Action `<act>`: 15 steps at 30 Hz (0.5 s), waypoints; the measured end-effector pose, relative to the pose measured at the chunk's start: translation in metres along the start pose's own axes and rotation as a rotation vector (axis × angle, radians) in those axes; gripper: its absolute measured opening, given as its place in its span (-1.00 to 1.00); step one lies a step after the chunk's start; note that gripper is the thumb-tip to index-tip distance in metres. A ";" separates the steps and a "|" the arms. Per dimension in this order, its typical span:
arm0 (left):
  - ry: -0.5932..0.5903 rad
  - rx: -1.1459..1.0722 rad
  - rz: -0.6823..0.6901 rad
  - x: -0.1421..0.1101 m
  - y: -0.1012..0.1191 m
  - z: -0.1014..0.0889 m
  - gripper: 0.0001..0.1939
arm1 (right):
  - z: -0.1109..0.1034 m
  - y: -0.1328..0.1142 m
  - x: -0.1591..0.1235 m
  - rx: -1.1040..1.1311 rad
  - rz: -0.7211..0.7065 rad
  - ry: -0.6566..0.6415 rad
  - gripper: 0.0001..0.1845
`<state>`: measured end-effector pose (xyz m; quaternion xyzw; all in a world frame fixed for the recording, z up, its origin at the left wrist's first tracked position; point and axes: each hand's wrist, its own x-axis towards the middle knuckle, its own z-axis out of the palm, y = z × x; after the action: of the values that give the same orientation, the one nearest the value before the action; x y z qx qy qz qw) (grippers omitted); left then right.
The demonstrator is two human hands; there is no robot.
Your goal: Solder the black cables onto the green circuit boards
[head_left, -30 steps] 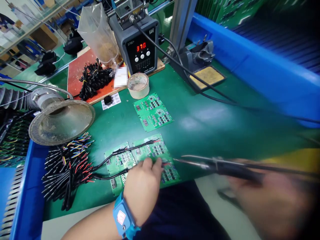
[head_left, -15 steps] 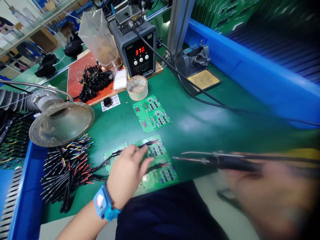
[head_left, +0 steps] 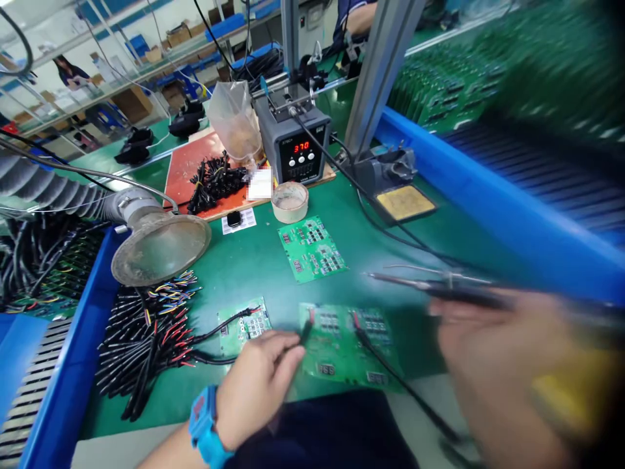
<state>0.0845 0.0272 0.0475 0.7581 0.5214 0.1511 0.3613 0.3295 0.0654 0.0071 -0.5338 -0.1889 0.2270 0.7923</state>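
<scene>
My left hand [head_left: 256, 381], with a blue wrist strap [head_left: 205, 423], is closed in a pinch on a black cable [head_left: 299, 339] that runs to a green circuit board [head_left: 342, 348] near the table's front edge. A second black cable [head_left: 390, 374] leaves that board toward me. A smaller board [head_left: 244, 326] with its own cable lies just left of it. My right hand [head_left: 512, 365], blurred, grips a soldering iron [head_left: 439, 286]; its tip points left, above and to the right of the board.
A third board [head_left: 312, 249] lies further back, near a tape roll [head_left: 290, 202] and the soldering station [head_left: 300, 146] reading 370. The iron stand with sponge [head_left: 398, 195] is at right, a fume funnel [head_left: 159, 247] and wire bundle [head_left: 146, 332] at left. Blue bins flank the mat.
The camera has tilted up and shifted. The larger board has turned and slid right, away from the smaller one. My left hand has pulled back toward me along the cable.
</scene>
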 end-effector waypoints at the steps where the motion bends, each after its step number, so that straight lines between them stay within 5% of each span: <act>1: -0.002 0.000 -0.001 -0.006 -0.005 -0.002 -0.79 | 0.000 0.003 0.000 -0.007 0.008 -0.005 -0.84; 6: 0.323 0.448 0.021 -0.014 -0.058 -0.021 -0.68 | -0.001 0.012 -0.005 -0.034 0.074 -0.051 -0.87; 8: 0.329 0.576 0.060 -0.009 -0.074 -0.028 -0.79 | 0.000 0.012 -0.009 -0.036 0.078 -0.067 -0.87; 11: 0.259 0.530 0.112 -0.005 -0.074 -0.035 -0.85 | 0.001 0.013 -0.015 -0.044 0.079 -0.083 -0.86; 15: 0.305 0.413 -0.003 -0.021 -0.052 -0.044 -0.82 | -0.002 0.016 -0.024 -0.057 0.085 -0.082 -0.84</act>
<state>0.0134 0.0353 0.0443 0.7836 0.5908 0.1533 0.1161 0.3078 0.0560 -0.0099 -0.5542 -0.2047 0.2768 0.7579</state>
